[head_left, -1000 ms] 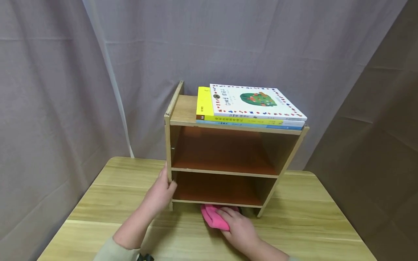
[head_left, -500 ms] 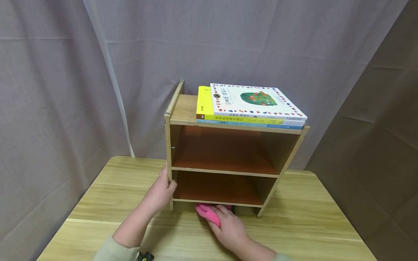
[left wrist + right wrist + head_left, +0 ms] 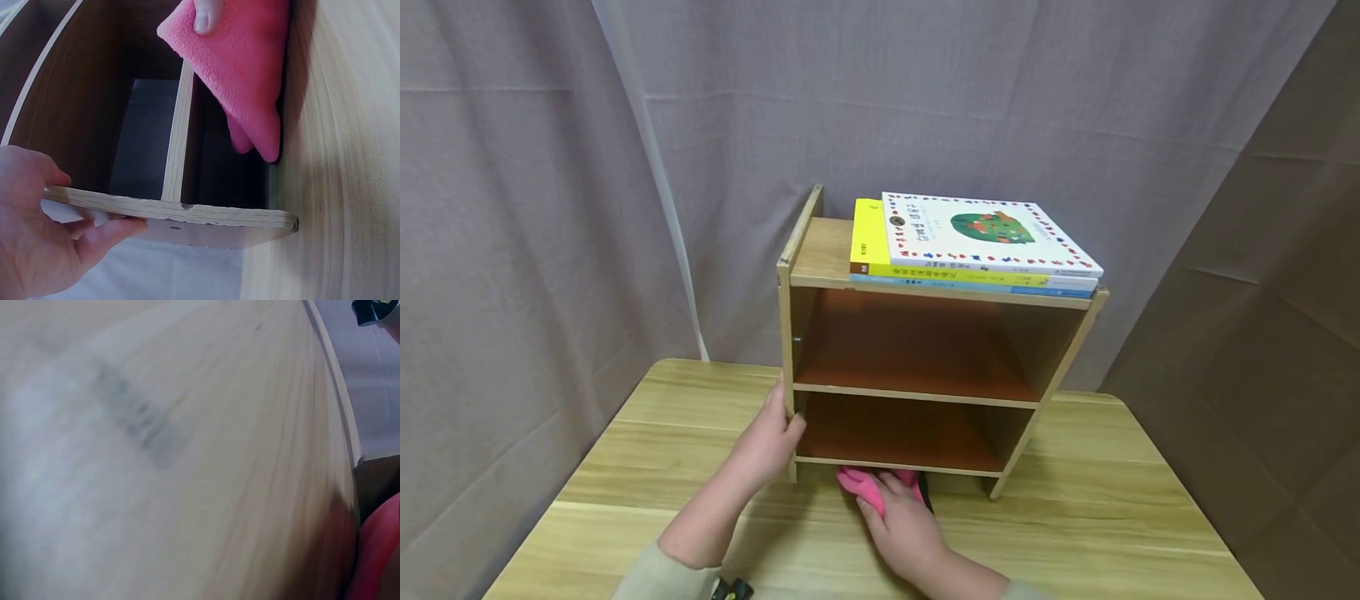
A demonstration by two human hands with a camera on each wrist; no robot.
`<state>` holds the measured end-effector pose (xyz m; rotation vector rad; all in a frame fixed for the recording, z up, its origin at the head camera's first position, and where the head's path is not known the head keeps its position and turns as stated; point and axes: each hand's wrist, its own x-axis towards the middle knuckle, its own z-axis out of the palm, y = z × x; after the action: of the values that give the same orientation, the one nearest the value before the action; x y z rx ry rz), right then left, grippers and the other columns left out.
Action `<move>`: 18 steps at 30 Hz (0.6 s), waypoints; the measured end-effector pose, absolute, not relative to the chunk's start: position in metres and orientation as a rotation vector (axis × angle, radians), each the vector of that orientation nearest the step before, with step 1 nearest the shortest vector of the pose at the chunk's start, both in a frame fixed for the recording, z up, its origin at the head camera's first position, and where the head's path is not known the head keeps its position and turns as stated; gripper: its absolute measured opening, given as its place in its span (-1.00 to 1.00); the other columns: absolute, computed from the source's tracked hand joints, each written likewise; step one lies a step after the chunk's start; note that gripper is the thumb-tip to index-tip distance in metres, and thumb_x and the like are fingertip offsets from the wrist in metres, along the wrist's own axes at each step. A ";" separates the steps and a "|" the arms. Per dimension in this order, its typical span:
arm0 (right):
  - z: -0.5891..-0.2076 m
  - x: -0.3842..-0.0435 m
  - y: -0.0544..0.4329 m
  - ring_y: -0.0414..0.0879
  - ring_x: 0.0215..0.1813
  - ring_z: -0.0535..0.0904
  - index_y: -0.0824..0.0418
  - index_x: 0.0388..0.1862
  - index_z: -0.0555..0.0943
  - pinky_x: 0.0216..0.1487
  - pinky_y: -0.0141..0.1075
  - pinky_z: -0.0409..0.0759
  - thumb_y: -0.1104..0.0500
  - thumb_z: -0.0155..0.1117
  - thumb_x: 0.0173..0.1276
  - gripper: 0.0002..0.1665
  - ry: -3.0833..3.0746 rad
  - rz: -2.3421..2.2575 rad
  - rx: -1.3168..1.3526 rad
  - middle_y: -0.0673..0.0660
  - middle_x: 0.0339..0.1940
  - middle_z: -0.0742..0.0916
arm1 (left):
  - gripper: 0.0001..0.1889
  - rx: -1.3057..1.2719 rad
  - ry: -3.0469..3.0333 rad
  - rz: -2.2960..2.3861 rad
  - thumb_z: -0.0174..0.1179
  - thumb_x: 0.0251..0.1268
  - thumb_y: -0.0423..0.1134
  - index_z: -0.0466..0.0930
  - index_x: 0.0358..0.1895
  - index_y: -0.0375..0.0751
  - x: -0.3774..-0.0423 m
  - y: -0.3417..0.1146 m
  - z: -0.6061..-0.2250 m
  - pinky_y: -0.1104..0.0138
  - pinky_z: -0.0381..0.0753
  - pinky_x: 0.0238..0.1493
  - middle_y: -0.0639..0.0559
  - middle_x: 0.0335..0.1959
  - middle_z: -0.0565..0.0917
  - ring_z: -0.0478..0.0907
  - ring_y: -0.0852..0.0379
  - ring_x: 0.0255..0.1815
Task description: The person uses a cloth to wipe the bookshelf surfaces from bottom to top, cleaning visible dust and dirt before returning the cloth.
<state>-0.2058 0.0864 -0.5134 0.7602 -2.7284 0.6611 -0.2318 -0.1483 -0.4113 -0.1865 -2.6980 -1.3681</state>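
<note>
A small wooden shelf unit (image 3: pixel 917 395) stands on the table. My left hand (image 3: pixel 766 440) grips the front edge of its left side panel, thumb on the inner side; the left wrist view shows the fingers of that hand (image 3: pixel 37 234) on the panel's outer face. Beneath the lowest board, my right hand (image 3: pixel 906 529) holds a folded pink cloth (image 3: pixel 861 487) low against the tabletop. One digit lies on the cloth (image 3: pixel 234 69) in the left wrist view; the other fingertips are hidden. Only part of the cloth (image 3: pixel 378 556) shows in the right wrist view.
Several books (image 3: pixel 992 237) lie stacked on the shelf unit's top board. The wooden table (image 3: pixel 1120 500) extends in front and to both sides. Grey curtains (image 3: pixel 962 100) hang behind. Something small and black (image 3: pixel 732 590) shows near the left sleeve.
My right hand has slid to the left with the pink cloth along the gap under the lowest board. The left hand and the shelf unit stay in place.
</note>
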 end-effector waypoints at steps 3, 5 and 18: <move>-0.515 -0.207 0.082 -0.02 0.26 0.51 -0.37 0.42 0.40 0.16 0.07 0.52 -0.03 0.01 0.58 -0.52 -2.710 0.685 0.779 -0.02 0.26 0.61 | -0.15 -0.183 -2.700 -1.365 -0.07 0.49 -0.20 -0.48 0.60 -0.12 -0.232 -0.148 -0.411 -0.05 0.01 0.48 -0.23 0.61 -0.16 0.02 -0.20 0.53; -0.515 -0.208 0.079 -0.02 0.25 0.51 -0.39 0.42 0.40 0.19 0.09 0.49 -0.01 0.00 0.59 -0.51 -2.714 0.717 0.781 -0.01 0.25 0.61 | -0.15 -0.185 -2.697 -1.362 -0.07 0.50 -0.20 -0.48 0.60 -0.13 -0.232 -0.149 -0.411 -0.04 0.00 0.48 -0.22 0.61 -0.16 0.01 -0.19 0.54; -0.513 -0.210 0.063 0.07 0.09 0.59 0.12 0.09 0.61 0.11 0.06 0.54 -0.18 -0.11 0.60 -0.50 -2.745 1.118 0.540 0.08 0.01 0.66 | -0.17 -0.203 -2.687 -1.368 -0.10 0.51 -0.20 -0.47 0.60 -0.08 -0.233 -0.148 -0.412 -0.04 0.00 0.48 -0.17 0.62 -0.18 0.00 -0.16 0.54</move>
<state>-0.2101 0.0632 -0.5134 0.5398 -2.7450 1.1177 -0.2326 -0.1481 -0.4119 -0.2026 -2.6870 -1.3677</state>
